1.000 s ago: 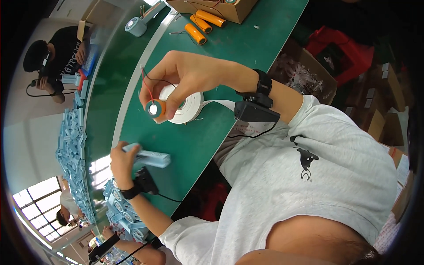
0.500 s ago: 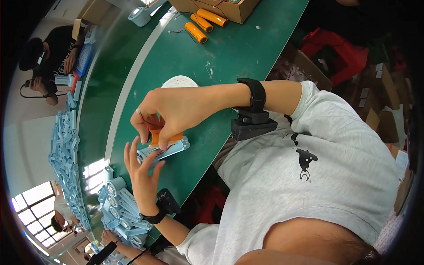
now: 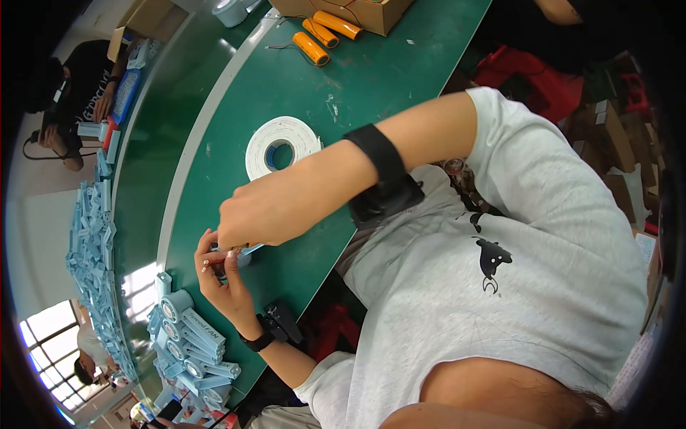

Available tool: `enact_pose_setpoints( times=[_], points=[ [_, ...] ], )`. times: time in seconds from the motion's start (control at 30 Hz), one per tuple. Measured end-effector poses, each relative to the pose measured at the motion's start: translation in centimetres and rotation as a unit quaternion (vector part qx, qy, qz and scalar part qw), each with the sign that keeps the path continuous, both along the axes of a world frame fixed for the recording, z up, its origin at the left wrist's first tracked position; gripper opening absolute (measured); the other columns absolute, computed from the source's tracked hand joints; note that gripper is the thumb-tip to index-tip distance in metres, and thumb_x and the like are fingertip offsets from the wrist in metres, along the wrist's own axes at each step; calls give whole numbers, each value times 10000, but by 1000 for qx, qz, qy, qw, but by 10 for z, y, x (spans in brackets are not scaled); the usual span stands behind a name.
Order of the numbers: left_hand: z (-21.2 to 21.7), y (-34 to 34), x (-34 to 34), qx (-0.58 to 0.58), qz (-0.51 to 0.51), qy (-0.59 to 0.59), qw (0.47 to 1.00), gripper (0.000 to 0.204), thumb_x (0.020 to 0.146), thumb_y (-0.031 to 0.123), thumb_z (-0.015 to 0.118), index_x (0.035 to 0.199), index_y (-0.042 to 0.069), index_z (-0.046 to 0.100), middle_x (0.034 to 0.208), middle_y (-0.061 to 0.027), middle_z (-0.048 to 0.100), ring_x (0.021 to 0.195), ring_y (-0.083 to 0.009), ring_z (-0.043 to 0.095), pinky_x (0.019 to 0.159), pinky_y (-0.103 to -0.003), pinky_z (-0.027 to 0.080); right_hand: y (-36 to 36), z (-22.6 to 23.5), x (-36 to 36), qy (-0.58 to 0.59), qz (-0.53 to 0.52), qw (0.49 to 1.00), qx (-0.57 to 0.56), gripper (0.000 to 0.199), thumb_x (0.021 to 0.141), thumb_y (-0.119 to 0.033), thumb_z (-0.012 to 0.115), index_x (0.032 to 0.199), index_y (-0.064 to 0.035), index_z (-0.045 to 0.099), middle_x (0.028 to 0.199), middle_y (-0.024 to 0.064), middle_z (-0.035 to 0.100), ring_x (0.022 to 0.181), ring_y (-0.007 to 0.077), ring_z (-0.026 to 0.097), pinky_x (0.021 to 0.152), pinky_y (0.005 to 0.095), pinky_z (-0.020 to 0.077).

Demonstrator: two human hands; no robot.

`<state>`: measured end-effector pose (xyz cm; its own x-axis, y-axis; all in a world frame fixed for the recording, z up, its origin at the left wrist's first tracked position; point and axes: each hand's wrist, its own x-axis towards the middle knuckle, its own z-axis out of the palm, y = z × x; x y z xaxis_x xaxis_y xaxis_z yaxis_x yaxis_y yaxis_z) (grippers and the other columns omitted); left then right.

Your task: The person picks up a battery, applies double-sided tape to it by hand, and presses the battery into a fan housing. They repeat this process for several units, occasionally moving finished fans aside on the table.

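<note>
Green workbench (image 3: pixel 371 79), tape roll (image 3: pixel 281 145), perhaps a workshop.

Brown cardboard box (image 3: pixel 357 11) at table's far edge

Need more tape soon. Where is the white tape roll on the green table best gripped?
Grip the white tape roll across its outer rim from above, probably. It lies flat on the green table, open core upward, apart from both hands, with bare tabletop around it.
</note>
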<state>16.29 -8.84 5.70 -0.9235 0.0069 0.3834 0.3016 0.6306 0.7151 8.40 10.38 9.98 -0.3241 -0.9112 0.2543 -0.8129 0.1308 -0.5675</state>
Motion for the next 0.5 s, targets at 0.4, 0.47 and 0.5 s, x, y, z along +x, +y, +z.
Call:
enact_pose_setpoints(
  times=[0.4,0.47,0.5],
  points=[
    [12,2,-5,-17,-77,-1,997,339,731,45,628,1025,-26,472,1140,-103,471,971,-209,497,804,-300,408,-41,-11,-21,25,7,963,267,225,710,-154,546,905,-64,613,774,99,619,616,247,599,546,360,467],
    [8,0,-5,-54,-71,-2,996,397,693,35,647,1046,-16,473,1125,-101,473,963,-218,499,804,-300,408,-40,-16,-20,29,5,965,260,219,715,-158,537,897,-62,613,769,99,617,609,246,596,546,361,465],
    [6,-2,-5,-92,-64,-5,994,456,655,24,667,1066,-5,474,1111,-100,474,955,-227,502,805,-301,407,-39,-18,-19,29,3,968,248,210,718,-159,538,887,-59,612,768,101,617,614,246,595,548,362,465]
  ],
)
